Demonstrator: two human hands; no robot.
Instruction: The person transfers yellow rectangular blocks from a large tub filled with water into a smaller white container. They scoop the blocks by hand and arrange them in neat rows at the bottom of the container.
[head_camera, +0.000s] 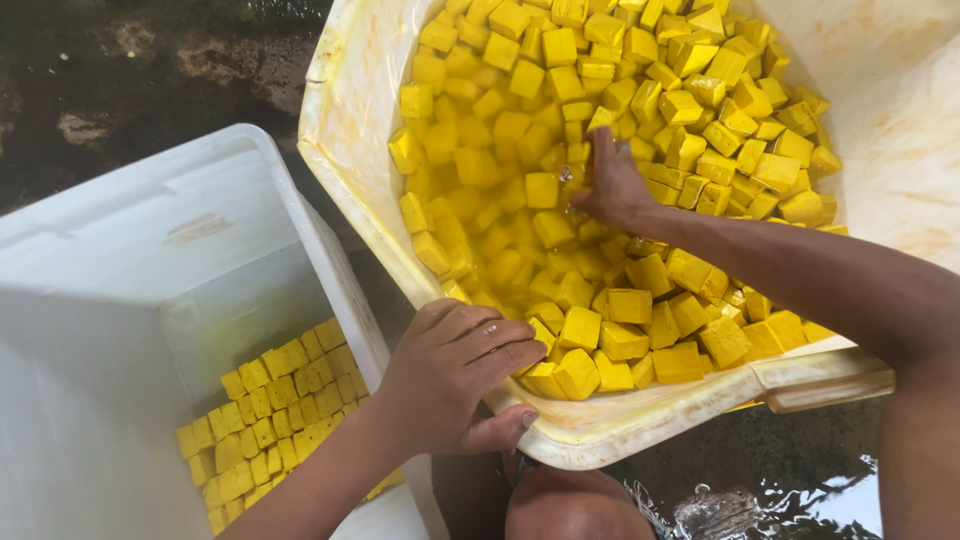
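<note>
So the yellow cubes (560, 215) were packed into a big cream tub (345, 130), floating in yellowish liquid, blocky little things with smooth wet faces and fairly sharp edges, some piled up dry along the tub's far and right side. The tub's plastic walls were stained yellow all over and its rim looked thick and rounded.

The right hand (612, 185) was down in the middle of the tub, fingers dipped among the cubes at the liquid's surface. Couldn't really tell if it was gripping one or just resting loose, the cubes hid the fingertips. The left hand (455, 375) was clamped on the tub's near rim, fingers curled over the inside edge touching cubes, thumb under the lip.

Just left of that, a white plastic bin (130, 240) stood right beside the tub, smooth-walled, with more yellow cubes (275, 415) laid in neat flat rows at its bottom. Under everything was a dark, wet floor (130, 60), with puddled water shining at the lower right.
</note>
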